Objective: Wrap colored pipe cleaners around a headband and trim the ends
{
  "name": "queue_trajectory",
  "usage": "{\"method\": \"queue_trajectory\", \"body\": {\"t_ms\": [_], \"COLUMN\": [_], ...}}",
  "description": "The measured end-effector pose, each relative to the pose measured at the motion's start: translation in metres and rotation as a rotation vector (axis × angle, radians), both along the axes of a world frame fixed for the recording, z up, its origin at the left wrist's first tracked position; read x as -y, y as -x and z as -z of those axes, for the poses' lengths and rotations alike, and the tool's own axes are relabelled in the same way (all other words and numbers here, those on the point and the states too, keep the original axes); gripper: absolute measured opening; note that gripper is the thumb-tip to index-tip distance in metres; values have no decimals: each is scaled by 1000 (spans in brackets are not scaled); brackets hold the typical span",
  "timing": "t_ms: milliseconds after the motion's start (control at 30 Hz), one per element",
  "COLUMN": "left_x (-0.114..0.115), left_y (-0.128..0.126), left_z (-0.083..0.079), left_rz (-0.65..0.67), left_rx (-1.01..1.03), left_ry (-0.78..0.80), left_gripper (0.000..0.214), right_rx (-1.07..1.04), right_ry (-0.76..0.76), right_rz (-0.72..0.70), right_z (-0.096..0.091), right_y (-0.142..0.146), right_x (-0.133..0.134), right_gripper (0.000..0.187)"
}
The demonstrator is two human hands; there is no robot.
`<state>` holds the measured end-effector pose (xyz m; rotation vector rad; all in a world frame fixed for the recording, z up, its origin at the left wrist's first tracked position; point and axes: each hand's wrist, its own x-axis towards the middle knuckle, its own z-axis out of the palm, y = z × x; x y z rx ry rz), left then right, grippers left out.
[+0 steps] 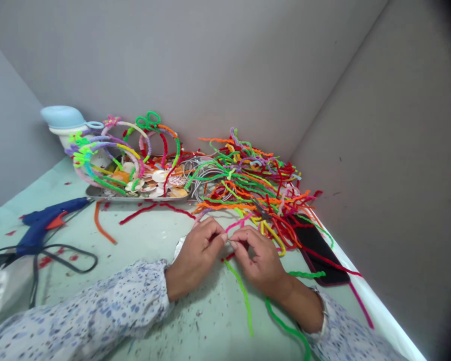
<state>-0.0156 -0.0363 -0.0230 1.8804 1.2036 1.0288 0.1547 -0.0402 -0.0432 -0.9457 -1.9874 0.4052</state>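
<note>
My left hand (pixel 201 248) is closed in a pinch, thumb against forefinger, over the middle of the table. A pink pipe cleaner (pixel 239 221) runs up and right from its fingertips. Right beside it, my right hand (pixel 257 260) pinches too, the fingertips of both hands almost touching; what lies in the right pinch is too small to make out. Behind the left knuckles shows a lilac and pink fuzzy piece (pixel 203 214), partly hidden. Below the hands lie a light green pipe cleaner (pixel 244 293) and a darker green one (pixel 287 328).
A metal tray (pixel 143 199) with shells and pipe-cleaner-wrapped headbands (pixel 126 146) stands at the back left, near a blue-lidded bottle (pixel 63 118). A tangled pile of pipe cleaners (pixel 248 175) covers the back right, beside a phone (pixel 323 255). At left lies a blue glue gun (pixel 37 225) with its cord.
</note>
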Motion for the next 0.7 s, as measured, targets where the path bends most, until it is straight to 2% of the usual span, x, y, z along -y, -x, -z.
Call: {"method": "queue_trajectory", "body": {"t_ms": [167,267,567,700], "left_x": [-3,-3,5,4], "left_y": [-1,-1,0,0], "left_z": [1,3,0,3], "left_rz": [0,11,-42,-23], "left_rx": [46,43,-37,-46], "left_ry": [120,108,-191,-321], "left_gripper": [19,18,8,12], "right_rx": [28,13,-104,-125], "right_ry": [-17,2,80,102], "right_rz": [-19,13,122,127], "right_z": [1,1,0,0], "right_y": [-1,-2,0,0], "right_x": [-1,-2,-2,-2], "right_gripper": [11,10,7,8]}}
